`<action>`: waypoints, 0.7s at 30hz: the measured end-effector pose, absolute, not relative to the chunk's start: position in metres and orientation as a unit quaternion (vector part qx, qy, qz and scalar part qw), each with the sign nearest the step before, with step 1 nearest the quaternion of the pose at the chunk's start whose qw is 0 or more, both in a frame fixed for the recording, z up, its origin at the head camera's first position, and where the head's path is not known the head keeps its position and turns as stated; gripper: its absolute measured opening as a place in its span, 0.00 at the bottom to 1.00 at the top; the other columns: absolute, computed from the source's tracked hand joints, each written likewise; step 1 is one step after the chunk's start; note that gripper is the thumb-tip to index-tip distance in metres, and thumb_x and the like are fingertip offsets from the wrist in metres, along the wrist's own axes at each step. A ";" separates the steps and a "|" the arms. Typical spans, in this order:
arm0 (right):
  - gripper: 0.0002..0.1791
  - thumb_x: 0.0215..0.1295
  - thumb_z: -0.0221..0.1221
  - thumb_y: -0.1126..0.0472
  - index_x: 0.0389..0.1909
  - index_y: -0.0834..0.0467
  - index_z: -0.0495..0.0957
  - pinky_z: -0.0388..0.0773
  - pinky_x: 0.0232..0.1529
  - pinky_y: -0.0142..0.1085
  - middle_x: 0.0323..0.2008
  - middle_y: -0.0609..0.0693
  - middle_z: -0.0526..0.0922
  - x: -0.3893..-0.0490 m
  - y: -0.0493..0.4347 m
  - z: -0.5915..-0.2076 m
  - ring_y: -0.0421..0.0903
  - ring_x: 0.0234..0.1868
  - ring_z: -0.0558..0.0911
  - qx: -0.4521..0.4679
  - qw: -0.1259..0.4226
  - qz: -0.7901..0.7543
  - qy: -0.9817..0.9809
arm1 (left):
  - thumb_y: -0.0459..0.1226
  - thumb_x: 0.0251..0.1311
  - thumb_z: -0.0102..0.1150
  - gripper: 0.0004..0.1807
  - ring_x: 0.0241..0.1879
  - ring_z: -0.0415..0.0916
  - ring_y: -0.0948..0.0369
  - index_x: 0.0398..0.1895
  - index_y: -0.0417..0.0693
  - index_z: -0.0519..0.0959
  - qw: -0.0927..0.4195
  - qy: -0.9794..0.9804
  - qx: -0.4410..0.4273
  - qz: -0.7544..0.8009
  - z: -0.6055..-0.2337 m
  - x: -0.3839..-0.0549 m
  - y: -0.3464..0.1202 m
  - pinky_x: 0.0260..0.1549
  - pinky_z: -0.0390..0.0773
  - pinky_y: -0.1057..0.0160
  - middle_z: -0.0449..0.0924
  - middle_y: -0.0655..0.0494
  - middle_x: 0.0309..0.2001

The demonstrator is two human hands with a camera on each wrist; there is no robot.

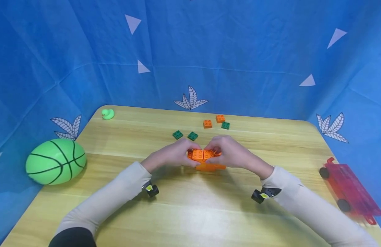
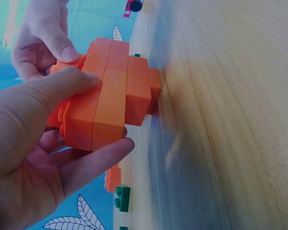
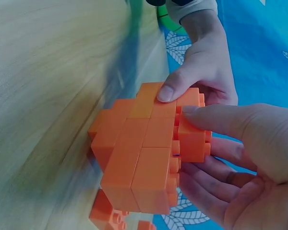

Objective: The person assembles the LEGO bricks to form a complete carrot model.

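Note:
Stacked orange building bricks (image 1: 209, 167) form a stepped block, narrow at the base and wider above, at the middle of the table. My left hand (image 1: 179, 152) grips its left end, thumb (image 2: 81, 79) on the near face and fingers round the far side. From the right, my right hand (image 1: 230, 152) pinches an orange brick (image 3: 192, 139) on the studded top, its thumb on the near side and fingers behind. Another top brick (image 1: 197, 155) lies beside it, close to the left hand. The hands hide part of the block's far side.
Behind the block lie loose green bricks (image 1: 192, 136) and orange bricks (image 1: 207, 124). A green toy duck (image 1: 108, 114) stands at the back left, a green ball (image 1: 56, 161) at the left edge. A red toy cart (image 1: 352, 188) is at the right edge.

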State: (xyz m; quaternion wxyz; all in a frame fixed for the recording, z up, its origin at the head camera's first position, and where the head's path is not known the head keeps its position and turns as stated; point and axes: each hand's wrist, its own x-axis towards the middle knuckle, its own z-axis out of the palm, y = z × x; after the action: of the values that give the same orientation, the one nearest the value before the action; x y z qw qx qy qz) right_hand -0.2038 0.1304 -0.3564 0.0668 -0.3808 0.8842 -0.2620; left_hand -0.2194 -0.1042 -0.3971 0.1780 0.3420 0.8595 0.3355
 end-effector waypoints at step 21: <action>0.15 0.54 0.77 0.62 0.42 0.59 0.89 0.77 0.34 0.31 0.33 0.49 0.86 -0.207 0.126 -0.354 0.44 0.33 0.79 -0.384 0.078 -0.254 0.884 | 0.41 0.60 0.73 0.11 0.29 0.72 0.63 0.45 0.53 0.85 0.186 0.857 0.334 0.345 -0.397 -0.220 -0.104 0.28 0.72 0.70 0.81 0.60 0.31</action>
State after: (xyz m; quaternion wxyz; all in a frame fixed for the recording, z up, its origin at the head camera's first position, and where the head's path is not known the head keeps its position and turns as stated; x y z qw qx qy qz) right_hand -0.2065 0.1264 -0.3543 0.0781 -0.3836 0.8844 -0.2542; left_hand -0.2196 -0.1043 -0.3966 0.1865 0.3337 0.8573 0.3448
